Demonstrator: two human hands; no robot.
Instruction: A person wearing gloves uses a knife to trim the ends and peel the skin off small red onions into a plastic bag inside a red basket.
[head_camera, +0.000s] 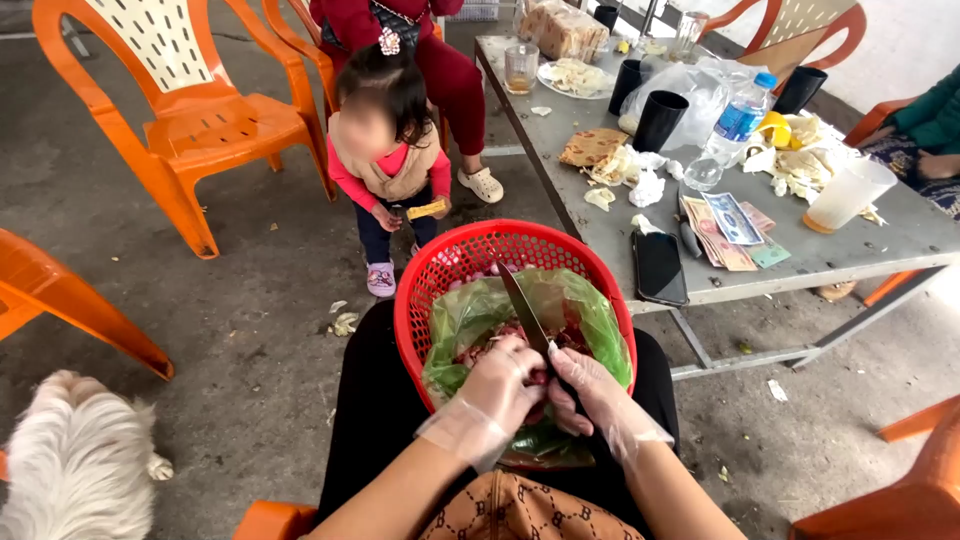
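Observation:
A red plastic basket (455, 255) rests on my lap, lined with a green plastic bag (590, 315) that holds small dark red pieces. Both hands wear thin clear gloves. My right hand (595, 395) grips a knife (522, 305) whose blade points up and away over the bag. My left hand (500, 385) is closed around a small reddish piece (538, 378) right beside the blade's base. What exactly the piece is cannot be made out.
A grey table (620, 235) at right carries a black phone (659, 268), banknotes (725, 230), a water bottle (730, 130), black cups (660, 118) and food scraps. A small child (390, 160) stands just beyond the basket. Orange chairs (190, 110) ring the area; a white dog (75, 460) is at lower left.

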